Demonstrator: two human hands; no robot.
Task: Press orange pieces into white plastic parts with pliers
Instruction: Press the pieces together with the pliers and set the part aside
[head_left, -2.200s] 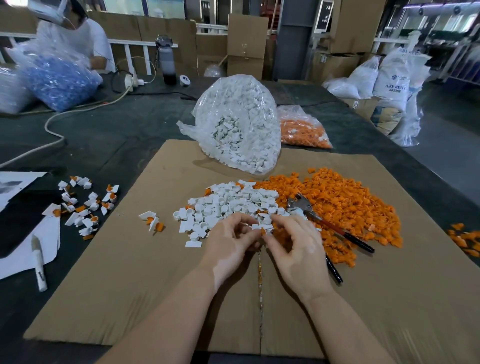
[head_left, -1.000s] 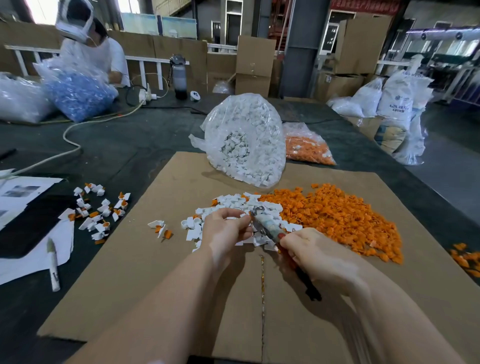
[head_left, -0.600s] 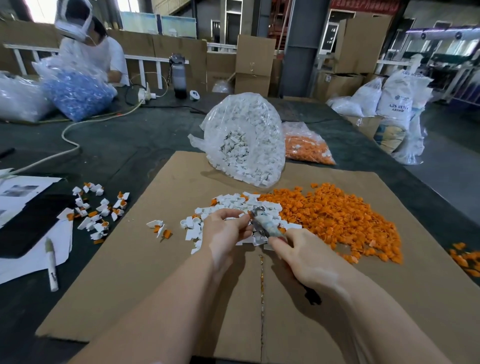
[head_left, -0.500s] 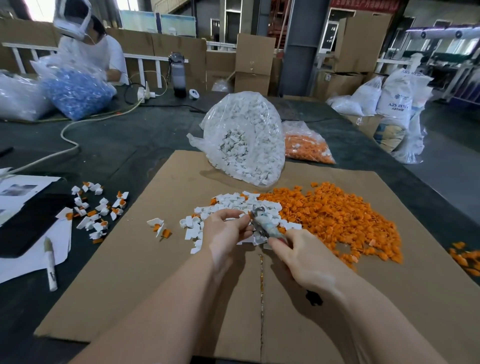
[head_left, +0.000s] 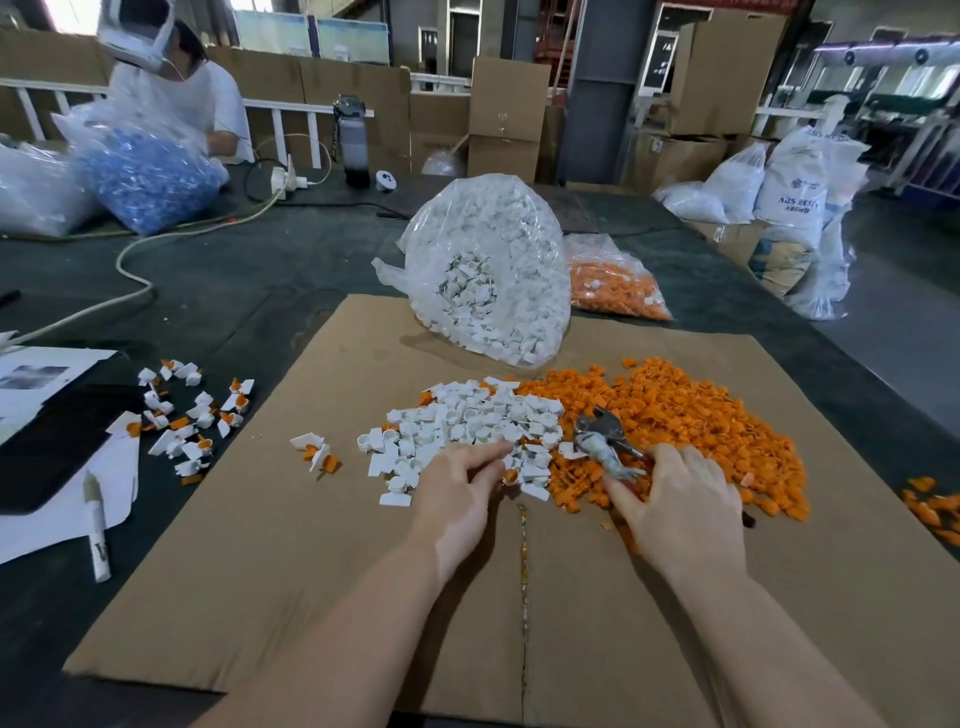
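Pliers (head_left: 605, 441) now rightward on orange pile (head_left: 685, 415), right fingers (head_left: 621, 496) seemingly around them; left fingers (head_left: 480, 457) outstretched, cardboard (head_left: 311, 571) beneath.

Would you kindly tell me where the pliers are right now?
In the head view, the pliers lie right of centre on the cardboard sheet, head on the seam between the white parts pile and orange pieces pile, handles under the right hand.

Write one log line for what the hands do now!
left hand: on white parts | right hand: holds pliers over orange pieces
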